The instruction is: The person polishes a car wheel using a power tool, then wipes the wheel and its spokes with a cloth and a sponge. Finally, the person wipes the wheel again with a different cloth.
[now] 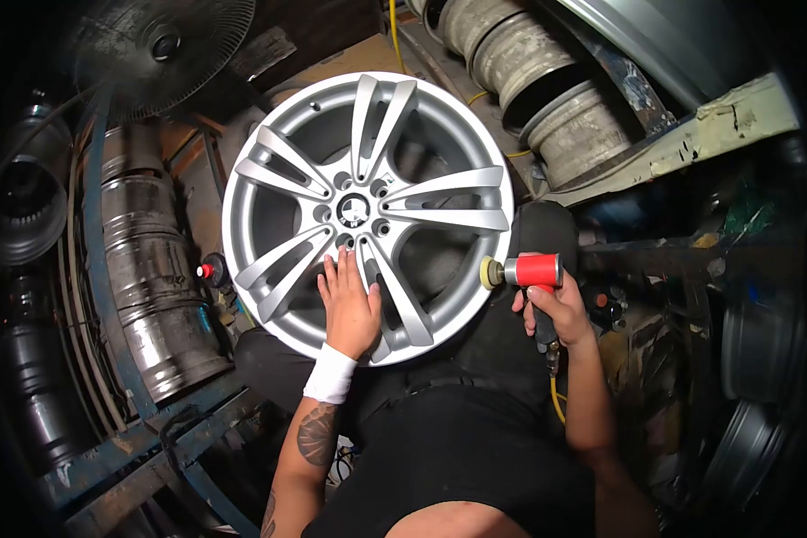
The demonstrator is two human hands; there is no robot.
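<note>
A silver alloy wheel rim (502, 199) with paired spokes rests tilted across my knees, its face toward me. A black and white cap (354, 211) sits at its centre, ringed by several bolt holes. My left hand (350, 309) lies flat with fingers stretched over the lower spokes, its fingertips just below the cap. In my right hand (556, 309) is a red air polisher (538, 270), gripped by its handle. The polisher's yellow foam pad (490, 273) is at the rim's right outer lip, apparently touching it. A yellow air hose (558, 401) hangs from the handle.
Stacked metal wheels stand on a blue frame (117, 296) at the left. More dusty wheels (578, 134) line the upper right beside a pale, chipped beam (717, 121). A large fan (163, 45) is at the upper left. A red-capped bottle (208, 271) stands left of the rim.
</note>
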